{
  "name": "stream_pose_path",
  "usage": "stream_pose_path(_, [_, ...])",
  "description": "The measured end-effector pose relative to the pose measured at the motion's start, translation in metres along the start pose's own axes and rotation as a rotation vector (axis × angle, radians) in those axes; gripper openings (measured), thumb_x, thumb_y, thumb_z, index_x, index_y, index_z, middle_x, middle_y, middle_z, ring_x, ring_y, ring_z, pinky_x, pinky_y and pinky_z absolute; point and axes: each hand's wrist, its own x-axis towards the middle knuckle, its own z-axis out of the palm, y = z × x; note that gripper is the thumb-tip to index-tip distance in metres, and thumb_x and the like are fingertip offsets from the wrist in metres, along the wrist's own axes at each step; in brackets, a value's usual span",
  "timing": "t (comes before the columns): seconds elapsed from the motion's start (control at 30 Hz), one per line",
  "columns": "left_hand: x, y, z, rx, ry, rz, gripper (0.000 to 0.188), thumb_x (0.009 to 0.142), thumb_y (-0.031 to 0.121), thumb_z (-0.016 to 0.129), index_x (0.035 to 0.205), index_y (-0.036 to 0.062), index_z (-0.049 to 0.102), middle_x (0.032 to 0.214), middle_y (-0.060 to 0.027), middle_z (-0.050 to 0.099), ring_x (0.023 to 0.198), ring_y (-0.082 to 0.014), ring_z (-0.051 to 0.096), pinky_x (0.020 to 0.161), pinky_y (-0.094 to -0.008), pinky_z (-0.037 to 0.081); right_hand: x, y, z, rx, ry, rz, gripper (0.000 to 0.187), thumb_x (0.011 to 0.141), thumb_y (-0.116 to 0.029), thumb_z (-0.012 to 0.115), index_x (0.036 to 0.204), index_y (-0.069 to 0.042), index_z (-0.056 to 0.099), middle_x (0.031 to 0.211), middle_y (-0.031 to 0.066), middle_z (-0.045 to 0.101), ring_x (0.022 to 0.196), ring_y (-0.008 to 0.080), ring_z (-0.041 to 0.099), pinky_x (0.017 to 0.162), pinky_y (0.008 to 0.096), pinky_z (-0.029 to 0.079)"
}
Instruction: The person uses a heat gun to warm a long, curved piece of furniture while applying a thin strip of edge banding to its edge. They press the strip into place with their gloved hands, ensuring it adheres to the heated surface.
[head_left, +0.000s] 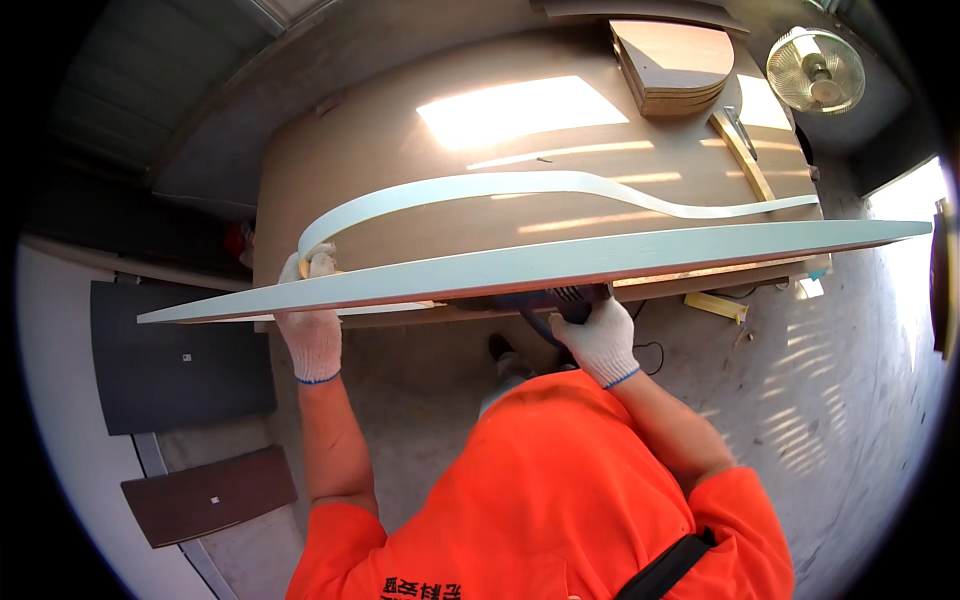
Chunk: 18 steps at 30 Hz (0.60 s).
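Observation:
A long board (pixel 540 262), seen nearly edge-on with its pale edge upward, crosses in front of me above both forearms. Behind it, a pale edging strip (pixel 450 188) arcs over the table from the left end toward the right. My left hand (pixel 313 345), in a white knit glove, reaches beneath the board, its fingers closed around the strip's curled left end. In the matching glove, my right hand (pixel 603 338) grips a dark blue power tool (pixel 555 297) with vent slots. The board hides most of that tool, so its exact kind does not show.
Stacked rounded panels (pixel 672 65) and a wooden piece (pixel 742 155) lie on the brown worktable (pixel 390 150). A fan (pixel 815 70) stands at the far right. Dark panels (pixel 180 355) are at left; a yellow piece (pixel 716 306) and a cable (pixel 652 355) are low at right.

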Motion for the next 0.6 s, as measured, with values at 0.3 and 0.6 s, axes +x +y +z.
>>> stream_pose_path(0.3, [-0.002, -0.005, -0.008, -0.022, 0.0, 0.023, 0.02, 0.108, 0.013, 0.064, 0.111, -0.0044, 0.074, 0.097, -0.0044, 0.07, 0.093, -0.0114, 0.063, 0.085, -0.028, 0.05, 0.008, -0.046, 0.013, 0.162, -0.181, 0.078, 0.045, 0.079, -0.039, 0.08, 0.105, -0.002, 0.076, 0.092, 0.0181, 0.079, 0.094, 0.0373, 0.077, 0.084, 0.0447, 0.06])
stream_pose_path(0.6, [-0.003, -0.007, -0.014, -0.024, -0.016, 0.048, 0.018, 0.107, 0.01, 0.066, 0.114, -0.0052, 0.073, 0.103, -0.0037, 0.071, 0.099, -0.0115, 0.061, 0.094, -0.0279, 0.048, 0.009, 0.001, 0.028, 0.027, -0.092, 0.038, 0.049, 0.078, -0.038, 0.079, 0.115, -0.005, 0.074, 0.1, 0.0205, 0.079, 0.1, 0.0409, 0.076, 0.088, 0.0482, 0.06])
